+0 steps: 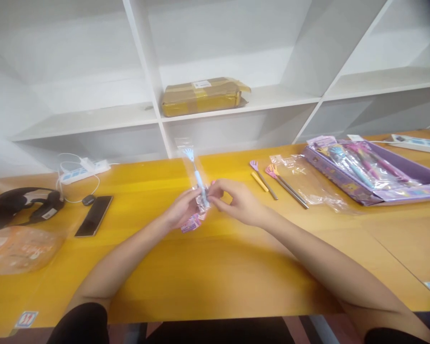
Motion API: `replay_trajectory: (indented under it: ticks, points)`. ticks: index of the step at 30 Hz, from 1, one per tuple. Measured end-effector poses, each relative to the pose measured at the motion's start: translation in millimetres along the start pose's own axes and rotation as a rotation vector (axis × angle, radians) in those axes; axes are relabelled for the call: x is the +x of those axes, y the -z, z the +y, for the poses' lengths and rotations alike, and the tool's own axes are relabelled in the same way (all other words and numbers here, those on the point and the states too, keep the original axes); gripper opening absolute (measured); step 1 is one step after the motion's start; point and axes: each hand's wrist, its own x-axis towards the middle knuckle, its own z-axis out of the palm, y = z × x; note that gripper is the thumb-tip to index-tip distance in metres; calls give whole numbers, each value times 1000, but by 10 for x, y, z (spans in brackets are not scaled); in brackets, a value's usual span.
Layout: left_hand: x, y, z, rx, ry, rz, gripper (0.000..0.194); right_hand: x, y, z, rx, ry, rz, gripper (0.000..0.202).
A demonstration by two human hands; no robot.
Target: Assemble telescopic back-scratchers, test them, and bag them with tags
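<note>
In front of me, over the table, a light blue back scratcher with a small hand-shaped head points away from me inside a clear plastic bag. My left hand is closed around its lower handle. A pink and purple card shows just below the fingers. My right hand pinches at the bag's near end beside the handle; the exact spot between its fingertips is hard to make out. To the right lie a purple back scratcher head on a rod and pink and orange ones with dark rods.
A purple tray at the right holds several bagged back scratchers. Crumpled clear wrappers lie beside it. At the left are a phone, a black headset, a power strip and an orange-printed bag. A cardboard box sits on the shelf.
</note>
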Motion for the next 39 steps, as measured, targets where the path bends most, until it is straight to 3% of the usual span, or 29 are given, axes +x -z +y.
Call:
replay_trajectory:
  ticks: [8,12,25,30,32,35,39]
  points:
    - [-38,73,28,432,-95,-124,52,12,-4,12,24,-112,9,7]
    - [-28,100,25,475,-70,-171,50,7,-18,38,31,-128,15,9]
    - [63,198,-26,595,-133,-50,50,4,-76,106,32,-120,102,19]
    - [93,265,-16,657,-154,-49,55,12,-107,196,72,-207,155,29]
    - [76,260,20,696,-165,-59,54,16,-113,247,98,-264,128,35]
    - [36,221,96,769,-156,-66,53,21,-104,297,129,-331,-16,42]
    - [-25,146,221,1028,-233,-96,49,15,-94,281,196,-346,-153,54]
